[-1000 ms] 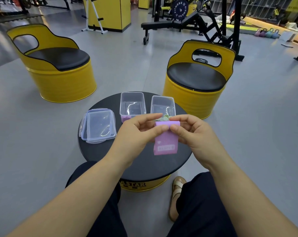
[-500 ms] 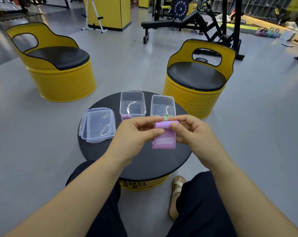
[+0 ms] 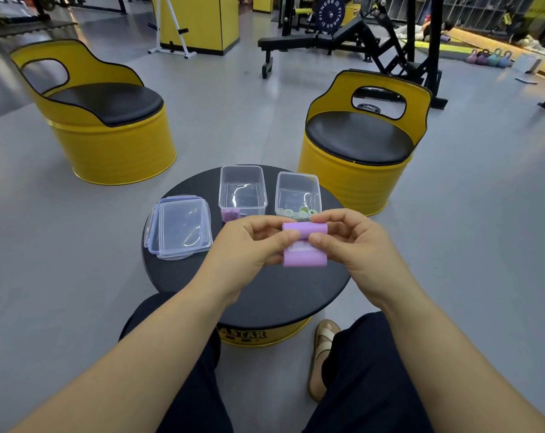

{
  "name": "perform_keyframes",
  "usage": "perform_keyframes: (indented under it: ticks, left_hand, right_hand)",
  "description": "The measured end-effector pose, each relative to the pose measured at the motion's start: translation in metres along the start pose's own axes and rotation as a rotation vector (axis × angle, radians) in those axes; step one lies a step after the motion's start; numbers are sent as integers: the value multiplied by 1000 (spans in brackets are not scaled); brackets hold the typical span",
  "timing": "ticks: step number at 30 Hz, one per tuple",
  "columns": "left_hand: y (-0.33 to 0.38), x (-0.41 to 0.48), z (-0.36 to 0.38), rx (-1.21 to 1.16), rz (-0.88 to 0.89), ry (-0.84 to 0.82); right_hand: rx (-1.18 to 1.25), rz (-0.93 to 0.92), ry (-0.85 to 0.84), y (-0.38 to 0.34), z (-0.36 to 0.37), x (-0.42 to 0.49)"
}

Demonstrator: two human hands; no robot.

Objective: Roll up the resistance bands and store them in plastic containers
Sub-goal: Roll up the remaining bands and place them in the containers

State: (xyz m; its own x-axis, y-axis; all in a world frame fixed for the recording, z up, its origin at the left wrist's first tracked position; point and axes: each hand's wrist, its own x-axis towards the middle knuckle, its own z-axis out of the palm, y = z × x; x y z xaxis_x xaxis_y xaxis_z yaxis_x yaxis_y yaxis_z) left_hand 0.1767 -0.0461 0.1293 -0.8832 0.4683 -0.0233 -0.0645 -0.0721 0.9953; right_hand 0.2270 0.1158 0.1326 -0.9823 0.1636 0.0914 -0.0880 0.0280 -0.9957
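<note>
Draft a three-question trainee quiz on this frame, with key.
1. True or false: the left hand and the right hand both pinch the partly rolled purple band.
2. Short answer: do the purple rolls sit in the left container or the right container?
3. Where are the lids?
A. stacked on the table, left of both containers
B. snapped onto both containers
C. held in one hand

Key: 1 true; 2 left container; 3 A.
</note>
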Motion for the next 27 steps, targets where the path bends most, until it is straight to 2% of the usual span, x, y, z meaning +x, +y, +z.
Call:
perform_keyframes:
  ticks: [8, 15, 22, 27]
  left_hand:
    - [-2, 1, -1, 36, 63, 39]
    - [-6, 2, -2, 64, 52, 45]
    - [-5, 2, 0, -82, -23, 31]
    - [-7, 6, 4, -542, -196, 1]
  right_hand:
    - [-6, 61, 16, 2, 1, 1]
    - [-2, 32, 8, 4, -1, 1]
    - [10, -5, 22, 8, 1, 1]
    - [14, -70, 28, 12, 7, -1]
